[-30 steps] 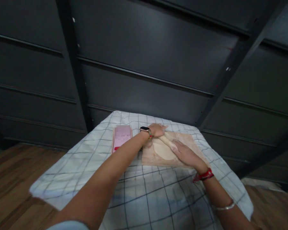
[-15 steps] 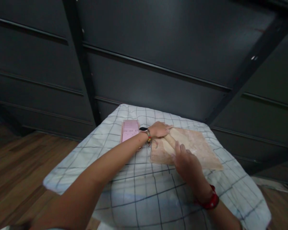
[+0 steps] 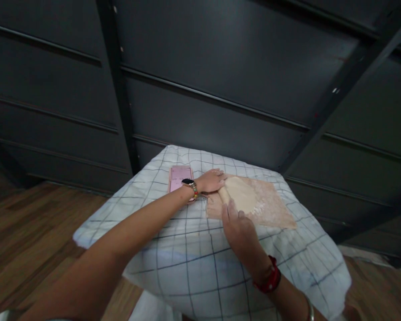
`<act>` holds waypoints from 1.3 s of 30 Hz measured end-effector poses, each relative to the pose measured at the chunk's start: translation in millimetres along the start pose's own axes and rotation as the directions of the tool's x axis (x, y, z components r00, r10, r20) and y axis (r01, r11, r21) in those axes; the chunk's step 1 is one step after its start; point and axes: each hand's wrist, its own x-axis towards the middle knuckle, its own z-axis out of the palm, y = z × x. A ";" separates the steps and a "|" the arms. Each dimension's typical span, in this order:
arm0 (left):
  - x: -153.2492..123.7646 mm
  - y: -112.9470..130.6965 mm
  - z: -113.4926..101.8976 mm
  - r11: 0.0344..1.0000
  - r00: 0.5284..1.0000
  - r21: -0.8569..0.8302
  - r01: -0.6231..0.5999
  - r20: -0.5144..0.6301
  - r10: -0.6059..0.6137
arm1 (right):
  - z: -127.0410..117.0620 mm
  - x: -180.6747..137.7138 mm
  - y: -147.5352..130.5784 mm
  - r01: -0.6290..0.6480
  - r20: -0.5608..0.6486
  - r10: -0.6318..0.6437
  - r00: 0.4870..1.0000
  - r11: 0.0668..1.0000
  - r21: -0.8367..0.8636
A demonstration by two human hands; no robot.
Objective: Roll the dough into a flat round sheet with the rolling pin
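A short wooden rolling pin (image 3: 224, 195) lies slantwise across the left side of a flat, pale round of dough (image 3: 242, 195). My left hand (image 3: 212, 180) rests on the pin's far end, its fingers over it. At the near end, my right hand (image 3: 237, 223) is closed round the pin, with flour on the fingers. Under the dough is a wooden board (image 3: 277, 207), dusted with flour on its right part. The fingers hide both ends of the pin.
A phone (image 3: 180, 177) with a pink screen lies left of the board, partly covered by my left wrist. Both sit on a white checked cloth (image 3: 147, 196) over a small table. Dark metal panels (image 3: 200, 120) stand right behind it. Wooden floor (image 3: 36, 223) shows at the left.
Both hands and the rolling pin have moved left over the dough, towards its left edge. More of the dough's round shape now shows to the right of the pin.
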 end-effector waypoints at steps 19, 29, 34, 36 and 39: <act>50.6 5.9 6.2 0.998 0.985 0.052 -0.037 0.172 0.028 | 20.7 27.3 96.8 -0.061 0.133 0.007 0.991 0.911 0.407; 26.4 10.7 -6.7 0.998 0.976 0.025 -0.060 0.213 0.053 | 22.3 12.2 45.1 -0.239 0.011 0.239 0.971 0.967 0.090; 20.8 10.6 -7.1 0.996 0.977 0.033 -0.078 0.203 0.069 | 16.5 8.2 29.5 -0.238 -0.065 0.242 0.968 0.969 0.072; 21.3 9.9 -5.2 0.995 0.975 0.053 -0.083 0.209 0.070 | 16.8 5.3 20.3 -0.243 -0.079 0.249 0.965 0.967 0.074; 21.0 8.9 -2.6 0.993 0.978 0.079 -0.087 0.195 0.071 | 21.7 0.3 6.0 -0.220 -0.142 0.232 0.962 0.971 0.092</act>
